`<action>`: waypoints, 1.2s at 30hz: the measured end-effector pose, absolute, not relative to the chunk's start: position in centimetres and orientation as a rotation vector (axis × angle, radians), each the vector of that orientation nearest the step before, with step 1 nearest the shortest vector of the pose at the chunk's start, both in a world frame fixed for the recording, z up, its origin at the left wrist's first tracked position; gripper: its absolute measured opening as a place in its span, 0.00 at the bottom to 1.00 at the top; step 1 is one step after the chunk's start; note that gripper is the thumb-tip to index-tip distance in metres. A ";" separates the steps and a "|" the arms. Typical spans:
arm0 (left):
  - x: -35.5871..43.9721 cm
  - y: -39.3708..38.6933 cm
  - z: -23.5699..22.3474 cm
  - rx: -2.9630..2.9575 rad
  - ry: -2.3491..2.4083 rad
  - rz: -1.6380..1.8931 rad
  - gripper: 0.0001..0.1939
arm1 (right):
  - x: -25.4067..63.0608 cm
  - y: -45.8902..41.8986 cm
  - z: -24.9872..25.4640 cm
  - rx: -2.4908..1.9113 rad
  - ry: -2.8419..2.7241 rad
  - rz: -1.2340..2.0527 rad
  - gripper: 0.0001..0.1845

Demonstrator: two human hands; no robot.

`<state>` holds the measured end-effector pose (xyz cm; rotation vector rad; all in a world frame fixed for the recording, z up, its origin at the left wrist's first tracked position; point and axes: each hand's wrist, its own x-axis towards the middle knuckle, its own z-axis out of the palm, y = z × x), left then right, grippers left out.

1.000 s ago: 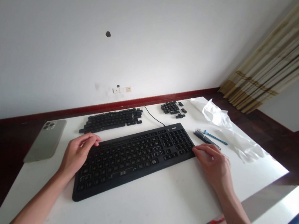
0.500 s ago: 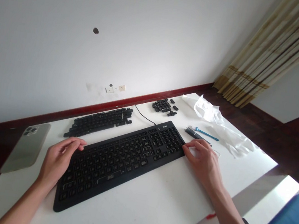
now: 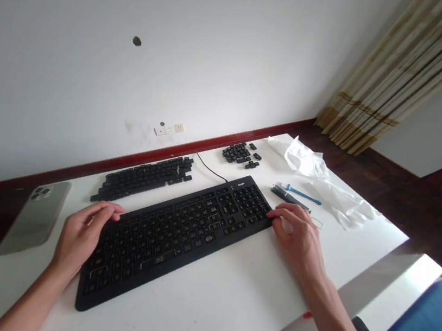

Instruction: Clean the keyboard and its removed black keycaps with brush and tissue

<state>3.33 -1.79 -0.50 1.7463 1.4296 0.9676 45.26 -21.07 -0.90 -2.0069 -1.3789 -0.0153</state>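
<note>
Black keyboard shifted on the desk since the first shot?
No, not visibly. The whole view drifted with the head, but the black keyboard keeps the same offset from the dark pen beyond its far right end.

A keyboard (image 3: 177, 241) lies on a table (image 3: 222, 302), running diagonally across the frame's lower middle. The left hand (image 3: 81, 236) is at its left end and the right hand (image 3: 299, 237) at its right end. Behind it lie a long block of keycaps (image 3: 143, 179) and, further right, a smaller cluster of keycaps (image 3: 239, 153). A smartphone (image 3: 35, 216) lies left of the keyboard. Two slim pens (image 3: 289, 196) lie just beyond the right hand, beside a crumpled plastic sheet (image 3: 324, 188) at the table's right. A wall socket (image 3: 177, 127) sits on the wall above the block of keycaps, and a curtain (image 3: 380, 84) hangs at the upper right of the frame.
</note>
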 end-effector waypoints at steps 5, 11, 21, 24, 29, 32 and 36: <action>3.6 -1.9 -0.6 1.797 1.358 1.003 0.15 | 44.2 -21.4 -0.5 -1.961 -1.417 -0.134 0.12; 4.0 -2.0 -0.4 1.767 1.265 1.027 0.13 | 38.0 -18.5 4.7 -1.581 -1.904 0.275 0.11; 3.9 -1.9 -0.3 1.729 1.145 1.059 0.13 | 27.3 -14.4 12.6 -1.006 -3.202 0.076 0.08; 3.9 -1.9 -0.4 1.692 1.109 1.083 0.13 | 24.0 -13.8 13.4 -1.052 -3.253 0.031 0.09; 3.9 -1.8 -0.6 1.702 1.093 1.052 0.14 | 24.2 -12.8 12.4 -1.076 -3.207 0.157 0.17; 3.9 -1.8 -0.5 1.750 1.119 1.025 0.15 | 26.4 -11.8 11.8 -1.151 -3.106 0.300 0.23; 4.0 -1.8 -0.3 1.756 1.160 1.013 0.15 | 27.3 -10.4 11.7 -1.284 -2.964 0.500 0.26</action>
